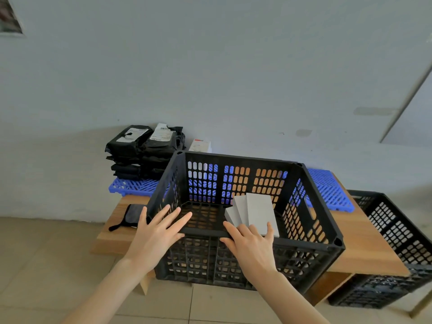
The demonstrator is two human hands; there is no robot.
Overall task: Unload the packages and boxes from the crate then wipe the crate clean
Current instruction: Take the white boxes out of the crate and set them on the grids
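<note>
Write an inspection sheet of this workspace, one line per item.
Surface: wooden table, blue grid mat at its back.
Job's things: black crate on the table, grey boxes inside; black packages stacked on the mat; white box behind.
Clutter: black cloth left of the crate.
Hands: left hand, fingers straight, at the crate's near rim; right hand touches the grey boxes.
Cables: nothing seen.
Surroundings: second crate at right; tiled floor; pale wall.

crates (pixel 198 260) (pixel 397 230) 2 | grey boxes (pixel 259 211) (pixel 242 206) (pixel 231 216) 3 | white box (pixel 199 145) 1 | cloth (pixel 134 215) 1
</note>
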